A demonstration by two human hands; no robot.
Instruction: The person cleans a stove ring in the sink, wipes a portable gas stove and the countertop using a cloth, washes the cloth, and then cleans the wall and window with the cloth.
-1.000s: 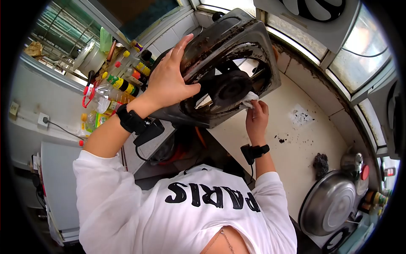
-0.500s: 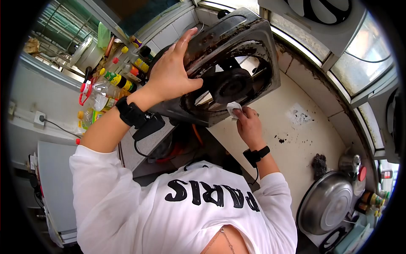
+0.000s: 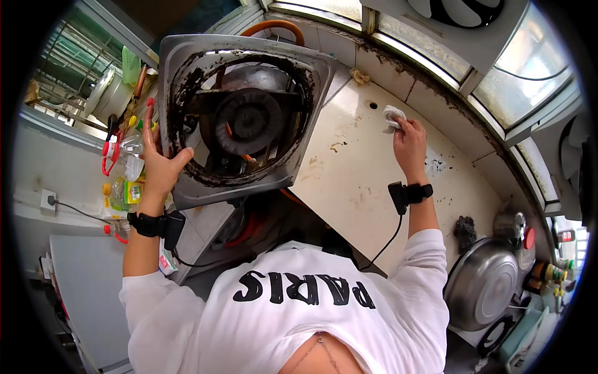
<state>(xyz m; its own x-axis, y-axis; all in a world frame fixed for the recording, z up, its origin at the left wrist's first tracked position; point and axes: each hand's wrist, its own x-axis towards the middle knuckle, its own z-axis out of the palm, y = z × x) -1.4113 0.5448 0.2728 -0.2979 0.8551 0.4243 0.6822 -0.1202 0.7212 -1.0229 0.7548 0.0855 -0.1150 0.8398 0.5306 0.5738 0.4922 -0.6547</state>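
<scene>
My left hand (image 3: 163,163) grips the left side of a gas stove (image 3: 249,187), thumb over the front rim and fingers along the side. The stove is square, metal and tilted so its round burner faces me. Dark grime cakes the ring around the burner (image 3: 246,121). My right hand (image 3: 411,144) is closed on a crumpled white paper tissue (image 3: 392,117), above the pale countertop (image 3: 349,193) to the right of the stove. Brown smears and black crumbs lie on that surface.
An orange hose (image 3: 274,25) curves behind the stove. Bottles (image 3: 128,156) crowd the left counter. At right stand a large metal basin (image 3: 483,283) and a dark scouring pad (image 3: 465,234). A yellowish crumpled scrap (image 3: 359,76) lies by the tiled wall, near a small dark hole (image 3: 373,105).
The stove has swung to the left and lowered, burner now facing me. My left hand came down with it. My right hand moved away from the stove's rim, right and forward over the countertop, tissue still held.
</scene>
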